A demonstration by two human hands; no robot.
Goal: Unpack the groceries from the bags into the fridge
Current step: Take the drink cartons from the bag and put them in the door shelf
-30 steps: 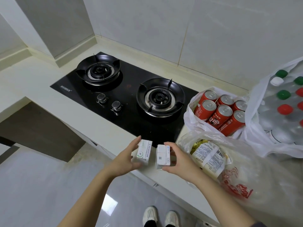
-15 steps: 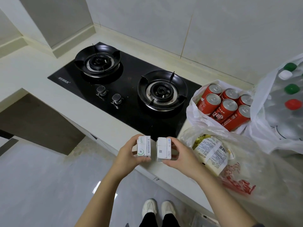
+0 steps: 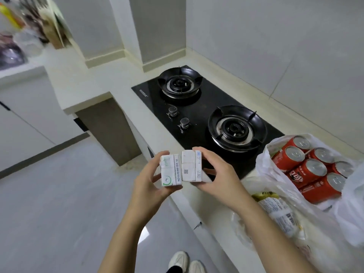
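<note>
Left hand: fingers curled round small white green-marked carton. Right hand: gripping matching white carton, the two touching. Right of it: red cans in white plastic bag.

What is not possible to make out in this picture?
Head view:
- Fridge: outside the frame.
- Counter items, top left: motion blur.
- Print on left carton and right carton: too small.
- Packet in clear bag: plastic veils its label.
- White bag, far right: cut by the edge.
</note>
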